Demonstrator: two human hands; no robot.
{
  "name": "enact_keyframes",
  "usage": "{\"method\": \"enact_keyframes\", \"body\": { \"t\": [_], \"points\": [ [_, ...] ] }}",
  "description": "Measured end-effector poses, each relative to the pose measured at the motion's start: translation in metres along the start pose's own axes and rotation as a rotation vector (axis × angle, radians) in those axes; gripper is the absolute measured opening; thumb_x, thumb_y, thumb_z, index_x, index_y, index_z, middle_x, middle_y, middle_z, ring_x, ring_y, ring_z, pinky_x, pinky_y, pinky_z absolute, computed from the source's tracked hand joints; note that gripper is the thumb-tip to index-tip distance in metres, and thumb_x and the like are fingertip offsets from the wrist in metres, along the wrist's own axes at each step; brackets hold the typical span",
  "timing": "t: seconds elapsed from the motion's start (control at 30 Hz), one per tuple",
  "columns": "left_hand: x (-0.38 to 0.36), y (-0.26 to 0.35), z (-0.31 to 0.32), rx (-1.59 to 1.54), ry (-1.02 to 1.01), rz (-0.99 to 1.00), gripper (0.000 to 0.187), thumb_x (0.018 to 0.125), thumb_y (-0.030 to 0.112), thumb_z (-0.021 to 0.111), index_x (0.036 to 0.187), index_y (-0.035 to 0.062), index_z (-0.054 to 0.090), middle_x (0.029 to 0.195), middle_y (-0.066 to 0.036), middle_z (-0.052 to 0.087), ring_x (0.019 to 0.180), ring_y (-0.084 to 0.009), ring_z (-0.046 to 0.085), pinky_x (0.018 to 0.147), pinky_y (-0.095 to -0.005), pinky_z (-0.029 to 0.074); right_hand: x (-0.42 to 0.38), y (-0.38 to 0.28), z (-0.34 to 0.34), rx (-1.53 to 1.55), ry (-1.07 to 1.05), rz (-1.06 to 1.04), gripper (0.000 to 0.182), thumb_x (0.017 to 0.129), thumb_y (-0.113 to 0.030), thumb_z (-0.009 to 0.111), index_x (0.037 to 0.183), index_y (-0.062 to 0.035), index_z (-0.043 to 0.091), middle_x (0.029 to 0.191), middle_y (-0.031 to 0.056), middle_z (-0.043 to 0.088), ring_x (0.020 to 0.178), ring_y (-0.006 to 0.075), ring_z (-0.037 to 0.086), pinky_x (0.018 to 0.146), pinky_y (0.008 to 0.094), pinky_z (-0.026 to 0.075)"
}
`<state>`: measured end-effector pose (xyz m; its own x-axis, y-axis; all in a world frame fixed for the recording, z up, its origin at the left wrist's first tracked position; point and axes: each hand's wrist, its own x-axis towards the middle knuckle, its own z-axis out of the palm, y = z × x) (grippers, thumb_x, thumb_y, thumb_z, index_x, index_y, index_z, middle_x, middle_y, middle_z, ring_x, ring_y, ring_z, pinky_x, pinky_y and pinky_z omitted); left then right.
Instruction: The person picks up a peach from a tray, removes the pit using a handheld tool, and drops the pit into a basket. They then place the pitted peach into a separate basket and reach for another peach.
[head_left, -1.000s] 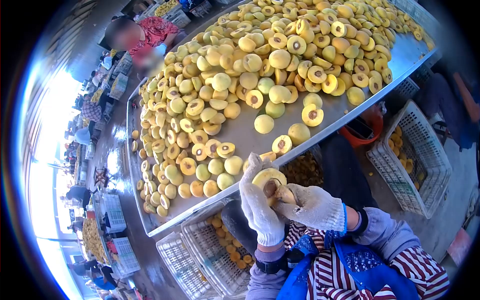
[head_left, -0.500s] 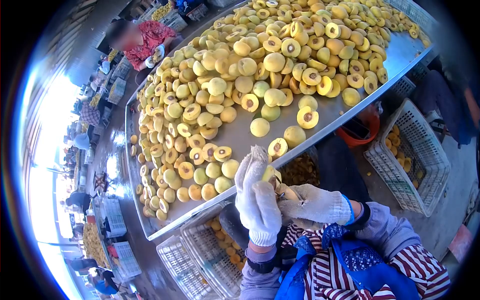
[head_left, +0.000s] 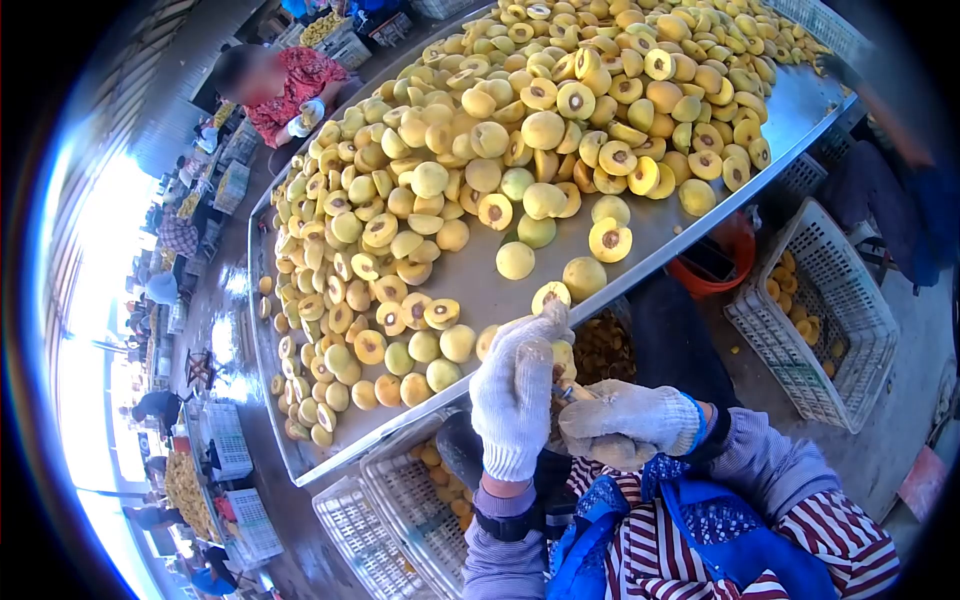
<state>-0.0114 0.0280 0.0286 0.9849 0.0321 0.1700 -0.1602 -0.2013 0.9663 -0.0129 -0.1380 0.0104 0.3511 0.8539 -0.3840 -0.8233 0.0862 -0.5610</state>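
1. Turned since a second ago – left hand [head_left: 515, 395] now back-of-glove to the camera, peach half [head_left: 561, 358] mostly hidden behind it, cut face no longer on show.
2. Left fingers [head_left: 535, 335] curled shut round the peach half, only a yellow sliver peeking out on the right side of the glove.
3. Right hand [head_left: 628, 418] pressed just beside it, fingers closed on a small tool [head_left: 570, 392] – barely visible, tip touching the fruit.
4. Held below the near rim of the steel bench [head_left: 480, 285], above a dark bucket of pits [head_left: 605, 345].
5. Heaped on the bench: peach halves [head_left: 480, 150], yellow, many cut-side up.
6. White crates [head_left: 815, 320] with fruit on the floor, right and lower left.
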Motion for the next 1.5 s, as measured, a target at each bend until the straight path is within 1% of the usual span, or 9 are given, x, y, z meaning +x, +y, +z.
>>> {"method": "enact_keyframes", "body": {
  "t": [0.13,0.33,0.7,0.8,0.9,1.1,1.23,1.4,1.5],
  "points": [
    [0.008,-0.013,-0.008,0.235,-0.065,0.429,0.030,0.097,0.018,0.055,0.115,-0.0041,0.065,0.106,-0.016,0.070,0.098,-0.0241,0.066,0.086,-0.0339,0.052,0.003,0.015,-0.001,0.240,-0.166,-0.026,0.035,0.099,-0.035,0.056,0.080,-0.0063,0.055,0.048,-0.0033,0.043,0.033,0.0063,0.038,0.032,0.0211,0.029],
    [-0.002,-0.016,0.003,-0.479,-0.137,0.135,0.047,0.102,0.036,0.049,0.116,-0.0060,0.064,0.107,-0.018,0.069,0.094,-0.0267,0.069,0.082,-0.0344,0.055,0.006,0.028,0.001,0.352,-0.285,-0.122,0.034,0.101,-0.034,0.054,0.081,-0.0062,0.055,0.045,-0.0050,0.041,0.031,0.0068,0.038,0.031,0.0211,0.030],
    [-0.024,-0.019,-0.009,-0.758,0.220,-0.458,0.063,0.101,0.052,0.043,0.119,-0.0051,0.061,0.102,-0.016,0.069,0.085,-0.0265,0.070,0.070,-0.0312,0.058,0.010,0.023,0.002,0.288,-0.304,-0.067,0.026,0.093,-0.026,0.064,0.094,-0.0002,0.063,0.072,0.0016,0.060,0.056,0.0062,0.053,0.050,0.0195,0.042],
    [-0.047,-0.050,-0.063,-0.346,0.686,-0.416,0.048,0.102,0.039,0.050,0.121,-0.0030,0.061,0.103,-0.013,0.068,0.092,-0.0233,0.069,0.080,-0.0332,0.057,0.008,0.032,-0.015,0.201,-0.272,-0.040,0.025,0.093,-0.026,0.063,0.088,-0.0009,0.062,0.063,0.0007,0.056,0.045,0.0068,0.048,0.041,0.0204,0.036],
    [-0.077,-0.098,-0.129,1.156,0.515,-0.195,0.024,0.091,0.018,0.065,0.110,0.0031,0.071,0.119,-0.015,0.067,0.112,-0.0272,0.061,0.096,-0.0362,0.049,0.001,0.024,-0.022,0.144,-0.151,0.019,0.023,0.094,-0.023,0.062,0.085,-0.0014,0.060,0.053,-0.0002,0.050,0.037,0.0067,0.042,0.034,0.0211,0.029],
    [-0.015,-0.102,-0.057,0.516,0.152,-0.038,0.036,0.084,0.014,0.073,0.119,0.0054,0.065,0.122,-0.016,0.065,0.114,-0.0309,0.063,0.097,-0.0385,0.050,0.016,0.015,-0.007,-0.068,-0.090,0.192,0.028,0.094,-0.032,0.065,0.087,-0.0066,0.059,0.053,-0.0029,0.044,0.039,0.0050,0.037,0.035,0.0221,0.025],
    [0.044,-0.135,-0.029,0.924,-0.203,-0.061,0.053,0.086,0.043,0.066,0.127,0.0096,0.061,0.127,-0.017,0.063,0.119,-0.0355,0.058,0.101,-0.0416,0.045,0.010,0.011,-0.012,-0.096,0.013,0.105,0.029,0.095,-0.034,0.064,0.089,-0.0065,0.059,0.056,-0.0026,0.046,0.040,0.0056,0.039,0.036,0.0213,0.027],
    [0.088,-0.145,-0.034,0.698,-0.111,-0.474,0.047,0.093,0.050,0.059,0.115,0.0091,0.069,0.107,-0.014,0.071,0.102,-0.0303,0.066,0.086,-0.0399,0.052,0.010,0.009,-0.012,-0.117,0.188,0.175,0.018,0.093,-0.023,0.063,0.087,-0.0058,0.060,0.055,-0.0010,0.048,0.038,0.0069,0.040,0.035,0.0213,0.028],
    [0.082,-0.160,-0.050,-0.119,0.142,-0.486,0.049,0.099,0.046,0.052,0.119,0.0033,0.065,0.114,-0.012,0.068,0.103,-0.0235,0.066,0.088,-0.0346,0.051,0.010,0.008,-0.010,-0.258,0.198,0.189,0.020,0.095,-0.030,0.061,0.095,-0.0097,0.057,0.059,-0.0024,0.048,0.040,0.0051,0.038,0.036,0.0211,0.027]
  ]
}}
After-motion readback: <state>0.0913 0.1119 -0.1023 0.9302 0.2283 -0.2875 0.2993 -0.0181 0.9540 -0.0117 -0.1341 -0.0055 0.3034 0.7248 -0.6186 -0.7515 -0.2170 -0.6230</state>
